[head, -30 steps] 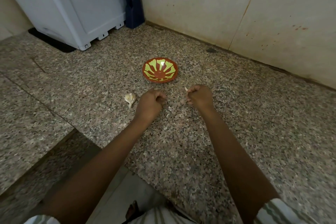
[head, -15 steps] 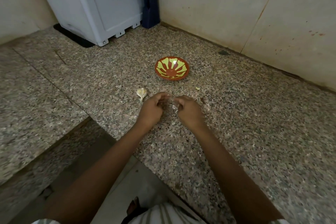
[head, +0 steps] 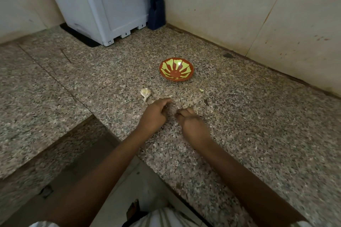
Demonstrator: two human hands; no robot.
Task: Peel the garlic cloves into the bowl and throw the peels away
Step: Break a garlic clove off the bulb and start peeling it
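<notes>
Garlic (head: 145,93), one skin-covered piece, lies on the counter (head: 258,134) just past the left hand (head: 154,116), up and to its left, not touching it. Both hands rest low on the counter with fingers curled; the right hand (head: 192,125) sits beside the left with a narrow gap between them. Whether either pinches anything I cannot tell. Half a second ago their fingertips met; now they are parted. Farther on, right of the garlic, lies one small pale scrap (head: 201,90). Beyond it stands one red and yellow bowl (head: 191,70), well apart from both hands. One knife block (head: 156,14) stands in the far corner.
</notes>
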